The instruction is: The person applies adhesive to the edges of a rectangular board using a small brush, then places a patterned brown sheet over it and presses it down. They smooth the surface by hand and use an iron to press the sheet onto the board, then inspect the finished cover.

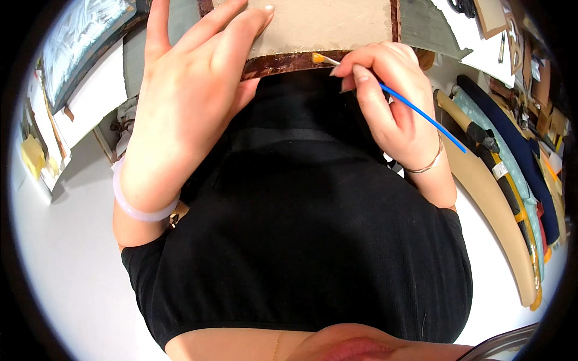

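A flat beige panel [325, 27] with a glossy dark brown border [280, 63] lies at the top of the view, its far part cut off. My left hand [189, 84] rests over the panel's left side, fingers stretched and spread, with the thumb by the near edge. Between the thumb and fingers of my right hand [388, 90] is a thin paintbrush [421, 114] with a blue handle. Its yellowish bristles touch the brown border along the near edge, right of the left hand.
A grey-green surface [424, 27] extends under the panel. Long rolls of material, among them a tan roll [490, 204], stand at the right. Scissors [516, 54] and papers lie at the upper right. A blue-white wrapped block [84, 45] sits at the upper left.
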Motion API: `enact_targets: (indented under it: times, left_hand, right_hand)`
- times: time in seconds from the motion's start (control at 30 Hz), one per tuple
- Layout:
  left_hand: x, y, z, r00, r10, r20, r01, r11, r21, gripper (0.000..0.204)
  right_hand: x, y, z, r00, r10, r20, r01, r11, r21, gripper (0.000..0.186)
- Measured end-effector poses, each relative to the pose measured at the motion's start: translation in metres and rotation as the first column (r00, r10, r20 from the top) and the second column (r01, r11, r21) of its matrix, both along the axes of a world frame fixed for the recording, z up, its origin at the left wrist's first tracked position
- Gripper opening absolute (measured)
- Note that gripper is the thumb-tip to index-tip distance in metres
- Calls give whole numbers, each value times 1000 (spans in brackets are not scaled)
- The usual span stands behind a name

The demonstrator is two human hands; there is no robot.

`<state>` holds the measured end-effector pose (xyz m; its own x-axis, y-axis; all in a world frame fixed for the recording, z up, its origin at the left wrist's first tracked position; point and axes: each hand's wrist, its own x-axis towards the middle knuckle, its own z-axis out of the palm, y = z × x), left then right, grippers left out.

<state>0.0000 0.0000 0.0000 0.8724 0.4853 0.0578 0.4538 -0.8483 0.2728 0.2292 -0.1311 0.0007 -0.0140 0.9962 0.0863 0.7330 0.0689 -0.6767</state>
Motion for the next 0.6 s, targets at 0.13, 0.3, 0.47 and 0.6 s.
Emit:
enact_targets:
  times: [0.13,0.3,0.47,0.6]
  left_hand:
    - [0,-2,0,1000,0,16,0,1000,3,67]
    - [1,-3,0,1000,12,21,-12,1000,17,67]
    - [1,-2,0,999,3,41,-2,1000,-4,69]
    - [2,7,15,995,-64,-71,57,992,-109,63]
  right_hand:
    - [11,-9,12,978,-114,175,121,992,-26,9]
    - [7,-5,19,994,-48,96,46,999,16,7]
    - [1,-6,13,984,175,-23,-176,983,-53,13]
    - [12,-1,6,974,98,204,-114,991,66,8]
